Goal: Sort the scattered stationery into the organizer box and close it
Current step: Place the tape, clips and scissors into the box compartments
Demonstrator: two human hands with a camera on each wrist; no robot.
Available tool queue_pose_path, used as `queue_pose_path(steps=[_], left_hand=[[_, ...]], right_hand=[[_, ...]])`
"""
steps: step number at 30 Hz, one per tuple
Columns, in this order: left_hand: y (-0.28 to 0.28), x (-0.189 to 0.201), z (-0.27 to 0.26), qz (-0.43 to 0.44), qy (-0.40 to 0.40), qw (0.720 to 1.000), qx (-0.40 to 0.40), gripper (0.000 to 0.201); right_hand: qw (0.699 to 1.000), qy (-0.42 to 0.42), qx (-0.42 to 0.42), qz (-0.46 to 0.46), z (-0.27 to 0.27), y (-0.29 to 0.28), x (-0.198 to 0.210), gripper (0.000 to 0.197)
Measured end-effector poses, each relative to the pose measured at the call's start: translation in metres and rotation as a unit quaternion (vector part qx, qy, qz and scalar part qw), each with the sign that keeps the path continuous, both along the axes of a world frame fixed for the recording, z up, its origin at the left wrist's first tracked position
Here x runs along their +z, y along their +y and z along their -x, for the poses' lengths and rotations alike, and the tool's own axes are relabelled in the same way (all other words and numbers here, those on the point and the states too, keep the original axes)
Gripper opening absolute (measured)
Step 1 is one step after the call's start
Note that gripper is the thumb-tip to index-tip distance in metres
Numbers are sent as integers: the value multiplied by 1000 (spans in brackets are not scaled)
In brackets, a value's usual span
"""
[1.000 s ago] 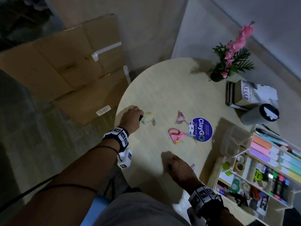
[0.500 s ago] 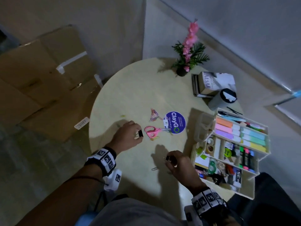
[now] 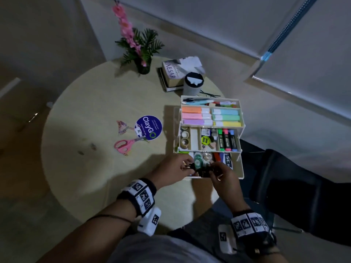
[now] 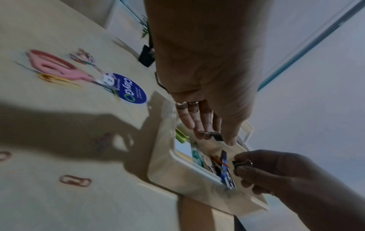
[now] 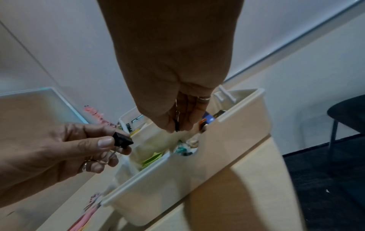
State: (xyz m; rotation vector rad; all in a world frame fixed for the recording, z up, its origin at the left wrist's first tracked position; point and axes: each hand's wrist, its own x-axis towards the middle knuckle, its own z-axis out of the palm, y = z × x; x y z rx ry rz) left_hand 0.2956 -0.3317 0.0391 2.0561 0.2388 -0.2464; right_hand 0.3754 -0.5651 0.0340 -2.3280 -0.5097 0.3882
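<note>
The left hand [image 5: 65,150] pinches a small black binder clip [image 5: 122,140] between thumb and fingers, held just above the near tier of the open organizer box [image 3: 239,168]. The right hand [image 3: 224,176] pinches what looks like another black binder clip [image 4: 242,164] — blurred — over the same tier. Left of the box on the round table [image 3: 91,103] lie pink scissors [image 3: 124,145], loose paper clips [image 4: 75,181] and a blue ClayGo sticker [image 3: 149,127].
</note>
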Motion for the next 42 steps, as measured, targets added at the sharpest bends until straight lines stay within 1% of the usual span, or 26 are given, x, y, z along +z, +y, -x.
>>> queue_pose_path(steps=[2,5,7,10,13,15,17,22,24,26,28,30,32,34,37,39,42], left_hand=[[-19,1,-12,-37,-8,999,-13,31],[-41,-1,-27,-86,6,996,-14,28],[-50,-4,-33,-115,9,993,-12,26],[-58,-5,-38,-143,10,990,-2,25],[-59,-7,-38,-149,20,989,8,29],[-60,-8,-37,-153,22,988,11,30],[-63,-9,-37,-152,22,988,3,31],[-66,-12,-33,-118,35,992,-25,37],[-61,-11,-29,-108,26,993,-27,38],[-50,-9,-24,-88,25,995,-25,40],[-35,-8,-17,-62,29,997,-21,39],[-17,-8,-9,-29,23,999,-11,29],[6,-9,4,-15,16,1000,16,20],[32,-8,20,-31,8,998,60,14],[78,-13,47,-56,-4,991,124,17],[108,-20,66,-74,8,986,150,19],[149,-32,95,-106,32,974,196,16]], right_hand=[[1000,5,-8,1,-7,-9,-5,24],[1000,25,5,4,-15,-14,-15,22],[999,29,31,15,-19,-15,-18,20],[995,15,88,35,-24,-15,-16,25],[984,-16,168,58,-25,-15,-13,27],[981,-29,184,61,-25,-16,-14,29],[980,-36,188,51,-25,-17,-12,30],[985,-52,156,49,-27,-18,-1,17],[986,-61,147,51,-27,-12,2,12],[986,-63,145,52,-25,-1,6,12],[985,-52,157,40,-22,16,11,17],[983,-44,174,28,-16,39,16,20],[981,-45,189,20,-9,67,21,19],[976,-49,211,13,-2,98,23,20],[965,-36,261,7,10,146,18,19],[956,-32,290,23,18,178,8,14],[948,-32,312,56,30,218,-8,17]])
